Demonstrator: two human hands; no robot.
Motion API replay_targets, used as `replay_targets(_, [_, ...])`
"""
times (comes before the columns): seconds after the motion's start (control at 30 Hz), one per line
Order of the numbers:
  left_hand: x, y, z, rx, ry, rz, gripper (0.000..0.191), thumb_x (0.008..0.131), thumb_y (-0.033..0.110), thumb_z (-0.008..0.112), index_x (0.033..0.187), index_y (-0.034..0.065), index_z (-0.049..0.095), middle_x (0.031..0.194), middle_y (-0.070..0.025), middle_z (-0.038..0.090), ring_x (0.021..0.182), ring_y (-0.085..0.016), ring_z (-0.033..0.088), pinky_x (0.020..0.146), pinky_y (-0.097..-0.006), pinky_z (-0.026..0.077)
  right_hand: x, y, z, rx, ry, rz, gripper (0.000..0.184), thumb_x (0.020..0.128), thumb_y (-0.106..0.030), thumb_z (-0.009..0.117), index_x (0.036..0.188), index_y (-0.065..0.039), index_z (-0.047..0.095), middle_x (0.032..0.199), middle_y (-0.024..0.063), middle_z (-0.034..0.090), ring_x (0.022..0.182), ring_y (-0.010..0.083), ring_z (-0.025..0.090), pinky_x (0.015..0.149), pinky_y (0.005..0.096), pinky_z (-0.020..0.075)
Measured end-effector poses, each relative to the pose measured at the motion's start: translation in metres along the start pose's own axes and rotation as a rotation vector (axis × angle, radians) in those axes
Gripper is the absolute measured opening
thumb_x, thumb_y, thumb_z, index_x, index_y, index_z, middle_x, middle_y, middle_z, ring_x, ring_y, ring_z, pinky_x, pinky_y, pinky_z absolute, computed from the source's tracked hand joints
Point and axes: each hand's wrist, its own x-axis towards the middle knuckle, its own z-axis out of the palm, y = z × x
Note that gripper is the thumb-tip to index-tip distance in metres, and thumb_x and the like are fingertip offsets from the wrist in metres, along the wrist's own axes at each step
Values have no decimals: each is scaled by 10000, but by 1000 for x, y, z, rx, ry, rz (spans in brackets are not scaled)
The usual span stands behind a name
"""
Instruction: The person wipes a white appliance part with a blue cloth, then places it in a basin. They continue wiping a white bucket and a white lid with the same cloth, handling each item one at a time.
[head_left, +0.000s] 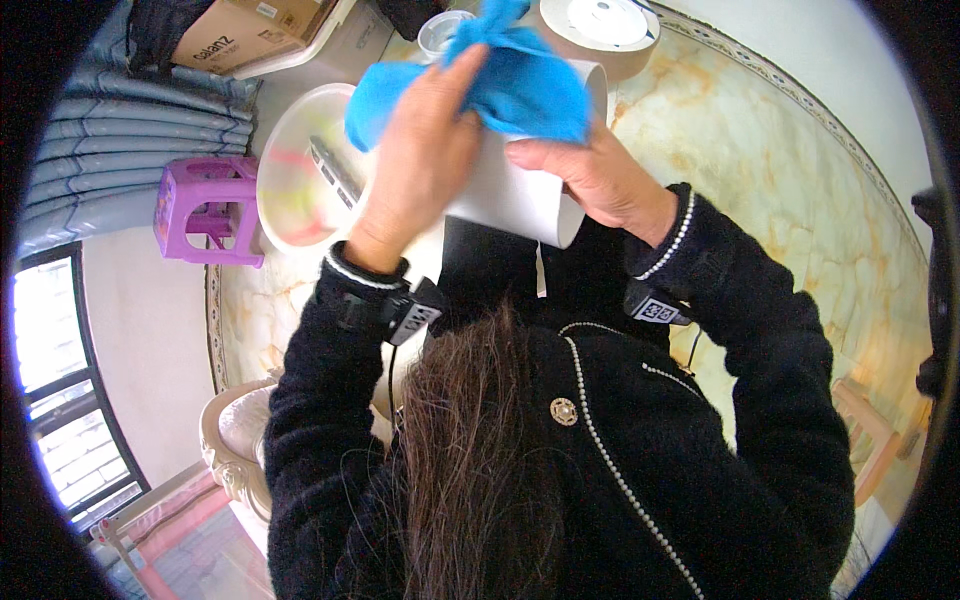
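My left hand (431, 142) is shut on a bright blue cloth (517, 82), blurred by motion, with a knotted-looking part sticking up at the top. The cloth lies over a white, smooth, rounded object (510, 187) with a curved rim, whose exact kind I cannot tell. My right hand (611, 176) grips this white object from the right side, its thumb across the front near the cloth's lower edge. Much of the white object is hidden under the cloth and my hands.
At left stand a round translucent basin (289, 180), with a dark and silver thing in it, and a purple plastic stool (176, 214). Beyond are a small clear tub (442, 34), a round container (600, 37) and a cardboard box (240, 37). A carved armchair (232, 442) stands lower left.
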Motion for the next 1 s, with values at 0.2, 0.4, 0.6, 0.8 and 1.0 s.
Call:
replay_targets(0.2, [11,-9,10,11,-42,253,440,830,40,509,1269,63,527,1177,-168,581,1112,-343,532,993,-430,386,-11,11,9,-429,-109,-212,491,850,-122,625,1290,-6,442,1198,84,572,1123,171,528,989,352,407])
replay_targets(0.4, [12,-70,-16,-109,-88,-610,277,866,120,493,1095,30,622,1137,-193,604,1112,-356,537,975,-433,403,-23,11,14,-278,-189,-76,433,885,-84,565,1272,39,415,1209,108,548,1116,164,518,955,317,416])
replay_targets(0.6, [3,7,12,117,-24,282,358,835,88,547,1186,30,579,1173,-174,585,1167,-358,507,1014,-433,380,-16,22,18,-333,-135,-247,369,874,-108,587,1211,14,499,1121,120,603,1072,200,566,923,341,443])
replay_targets(0.8, [22,-5,11,68,-64,319,351,826,72,531,1173,48,577,1128,-137,608,1058,-316,554,933,-427,414,-25,23,17,-203,-149,-119,378,869,-98,592,1213,20,487,1144,148,597,1073,226,564,944,351,430])
replay_targets(1.0, [29,-43,-7,314,-235,111,115,776,55,540,820,7,635,952,-156,634,907,-338,591,802,-436,457,-26,22,16,-292,-170,-124,377,866,-94,583,1200,44,478,1127,165,608,1052,225,578,924,342,442])
